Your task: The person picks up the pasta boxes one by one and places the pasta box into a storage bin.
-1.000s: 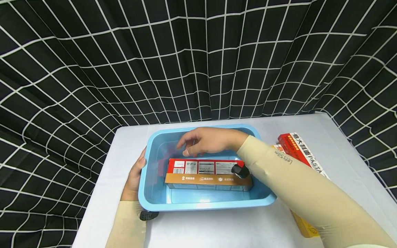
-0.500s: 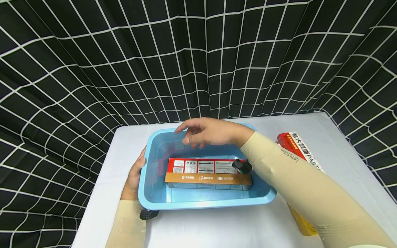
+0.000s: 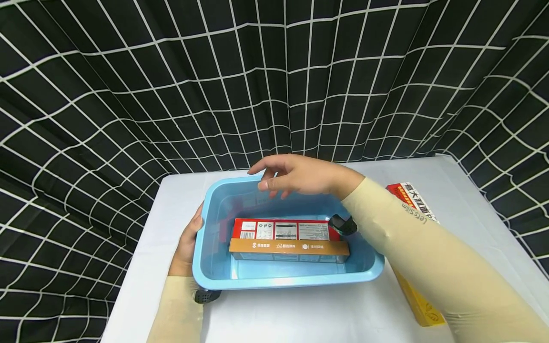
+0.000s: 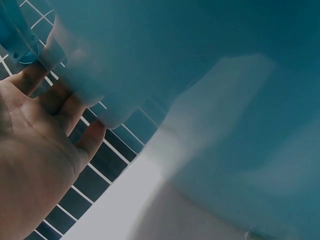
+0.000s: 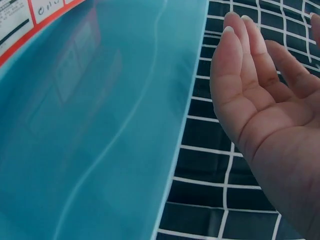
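Observation:
A light blue plastic tub (image 3: 283, 282) stands on the white table. Inside it, toward the front, lies a long printed carton (image 3: 289, 247) with red, white and brown panels. My left hand (image 3: 188, 243) grips the tub's left side, its fingers curled at the rim; the left wrist view shows those fingers (image 4: 62, 102) against the blue plastic from below. Over the tub's back rim hovers my right hand (image 3: 300, 174), holding nothing, its fingers loosely bent. In the right wrist view the right hand (image 5: 272, 105) is apart from the tub wall (image 5: 120, 130).
To the right, a red pasta box (image 3: 413, 200) marked in white lies partly behind my right forearm. A yellow box (image 3: 418, 300) pokes out below that forearm. A black curtain (image 3: 274, 85) with a white grid surrounds the back and sides of the table.
My right hand has risen from inside the tub toward its back rim and shifted slightly right. The left hand, the tub and the carton have stayed almost still.

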{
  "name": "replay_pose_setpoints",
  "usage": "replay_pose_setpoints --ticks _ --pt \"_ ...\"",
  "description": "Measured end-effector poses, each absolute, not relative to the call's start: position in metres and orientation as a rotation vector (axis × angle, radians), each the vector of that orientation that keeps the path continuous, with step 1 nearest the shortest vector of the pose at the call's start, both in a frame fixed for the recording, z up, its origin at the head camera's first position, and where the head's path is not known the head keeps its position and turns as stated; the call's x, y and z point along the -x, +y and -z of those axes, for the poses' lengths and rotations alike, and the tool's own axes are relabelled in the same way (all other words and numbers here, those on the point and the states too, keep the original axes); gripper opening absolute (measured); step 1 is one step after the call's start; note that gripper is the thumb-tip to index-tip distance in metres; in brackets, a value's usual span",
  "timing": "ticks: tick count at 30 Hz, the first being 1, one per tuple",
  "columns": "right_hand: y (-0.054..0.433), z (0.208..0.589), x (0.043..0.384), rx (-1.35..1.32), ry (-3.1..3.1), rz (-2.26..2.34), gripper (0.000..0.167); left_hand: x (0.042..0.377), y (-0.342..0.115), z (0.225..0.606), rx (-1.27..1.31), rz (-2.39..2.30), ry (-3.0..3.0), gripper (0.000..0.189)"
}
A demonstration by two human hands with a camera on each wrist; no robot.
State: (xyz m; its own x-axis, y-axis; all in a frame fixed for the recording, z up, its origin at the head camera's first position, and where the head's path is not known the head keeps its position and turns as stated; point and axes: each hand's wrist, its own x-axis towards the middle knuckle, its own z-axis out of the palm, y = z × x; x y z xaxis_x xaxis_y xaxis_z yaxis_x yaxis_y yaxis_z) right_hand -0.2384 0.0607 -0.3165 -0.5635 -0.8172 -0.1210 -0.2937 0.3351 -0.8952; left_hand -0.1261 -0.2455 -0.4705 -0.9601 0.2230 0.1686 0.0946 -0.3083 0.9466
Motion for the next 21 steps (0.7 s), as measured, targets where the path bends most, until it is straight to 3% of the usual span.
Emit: replay_pose_setpoints --ticks 21 --pt "0.101 0.309 0.241 0.874 2.129 1.185 0.052 0.126 -0.248 0.473 -0.446 -2.446 1.762 0.069"
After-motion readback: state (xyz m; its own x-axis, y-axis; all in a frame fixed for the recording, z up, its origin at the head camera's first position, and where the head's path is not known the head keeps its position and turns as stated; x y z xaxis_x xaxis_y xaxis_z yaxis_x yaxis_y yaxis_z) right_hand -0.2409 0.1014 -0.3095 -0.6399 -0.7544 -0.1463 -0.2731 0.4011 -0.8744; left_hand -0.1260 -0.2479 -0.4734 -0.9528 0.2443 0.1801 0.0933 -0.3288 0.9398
